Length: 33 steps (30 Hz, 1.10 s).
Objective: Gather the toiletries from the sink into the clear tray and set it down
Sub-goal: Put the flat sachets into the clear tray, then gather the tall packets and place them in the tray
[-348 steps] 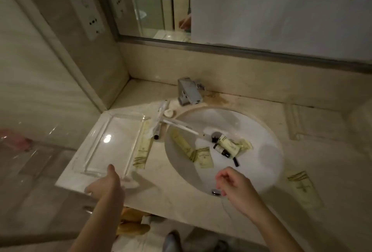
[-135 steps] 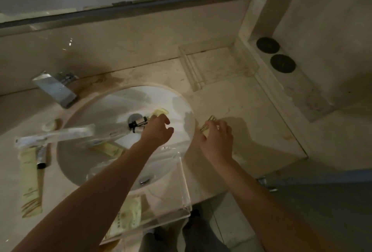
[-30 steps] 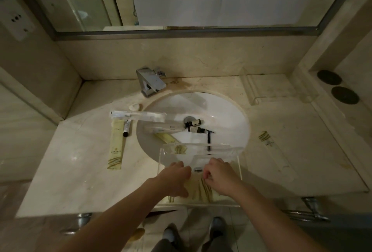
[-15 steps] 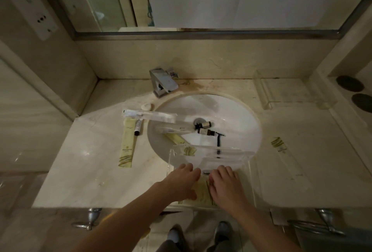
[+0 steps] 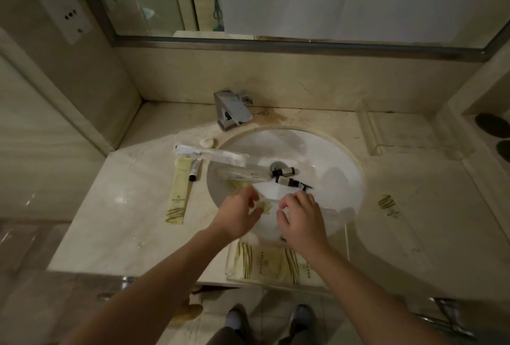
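The clear tray (image 5: pixel 346 242) rests on the near rim of the white sink (image 5: pixel 339 176), with several yellow sachets (image 5: pixel 266 264) lying in it. Both hands reach past its far edge into the basin. My left hand (image 5: pixel 239 217) is blurred, its fingers apart just short of a yellow sachet (image 5: pixel 265 207). My right hand (image 5: pixel 301 220) hovers with spread fingers near a black-tipped item (image 5: pixel 305 186). Two small black-capped bottles (image 5: pixel 286 176), a wrapped toothbrush (image 5: pixel 242 175) and another sachet (image 5: pixel 236 184) lie in the basin.
On the counter left of the sink lie a second wrapped toothbrush (image 5: pixel 209 154), a long yellow sachet (image 5: pixel 178 193), a small tube (image 5: pixel 194 169) and a round soap (image 5: pixel 208 141). A sachet (image 5: pixel 389 204) lies at the right. The faucet (image 5: pixel 233 108) stands behind; another clear tray (image 5: pixel 400 129) sits back right.
Both hands have left the sachets in the tray and moved forward over its far edge into the basin. The tray stays on the sink's near rim.
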Motion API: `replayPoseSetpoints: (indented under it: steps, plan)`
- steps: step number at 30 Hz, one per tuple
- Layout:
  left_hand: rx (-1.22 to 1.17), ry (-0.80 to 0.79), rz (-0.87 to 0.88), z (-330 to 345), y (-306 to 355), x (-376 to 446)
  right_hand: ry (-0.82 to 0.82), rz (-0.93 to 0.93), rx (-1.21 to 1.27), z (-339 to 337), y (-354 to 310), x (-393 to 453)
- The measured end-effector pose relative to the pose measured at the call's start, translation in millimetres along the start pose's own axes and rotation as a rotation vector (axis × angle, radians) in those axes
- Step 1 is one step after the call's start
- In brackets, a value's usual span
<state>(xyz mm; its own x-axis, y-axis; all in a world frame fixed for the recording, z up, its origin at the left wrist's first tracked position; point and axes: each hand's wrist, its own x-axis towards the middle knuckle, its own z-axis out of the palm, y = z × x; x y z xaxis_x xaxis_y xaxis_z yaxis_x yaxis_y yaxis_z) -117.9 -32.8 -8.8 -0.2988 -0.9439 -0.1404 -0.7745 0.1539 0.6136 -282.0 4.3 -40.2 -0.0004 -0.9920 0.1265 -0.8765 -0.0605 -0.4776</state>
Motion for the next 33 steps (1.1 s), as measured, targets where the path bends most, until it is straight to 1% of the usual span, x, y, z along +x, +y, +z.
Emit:
replayPoseSetpoints:
  steps: [2,5,7,9,11,15,19,22,25,28,30,33]
  plan:
    - [-0.047,0.119,-0.108,-14,-12,6,-0.024,-0.002,0.002,1,-6,19]
    - [-0.062,0.236,-0.276,-31,-40,13,-0.177,0.049,0.012,5,-15,46]
    - [-0.037,0.241,-0.404,-37,-61,14,-0.276,0.076,0.034,11,-18,62]
    - [-0.010,0.206,-0.529,-43,-78,13,-0.364,0.115,0.069,22,-19,78]
    - [0.003,0.185,-0.605,-46,-92,13,-0.459,0.196,0.124,36,-18,94]
    - [0.022,0.227,-0.675,-44,-112,20,-0.650,0.335,0.189,66,-10,123]
    - [0.025,0.353,-0.747,-40,-119,33,-0.870,0.436,0.207,92,-7,144]
    - [-0.030,0.422,-0.780,-41,-126,40,-0.984,0.421,0.111,112,-2,157]
    - [-0.026,0.423,-0.787,-42,-133,42,-1.050,0.416,0.018,128,-2,162]
    - [0.019,0.423,-0.791,-46,-137,43,-1.083,0.321,-0.164,139,-3,164]
    - [0.031,0.399,-0.769,-48,-140,42,-1.075,0.251,-0.249,142,-5,164]
    - [-0.094,0.403,-0.779,-52,-141,40,-1.017,0.246,-0.261,142,-6,164]
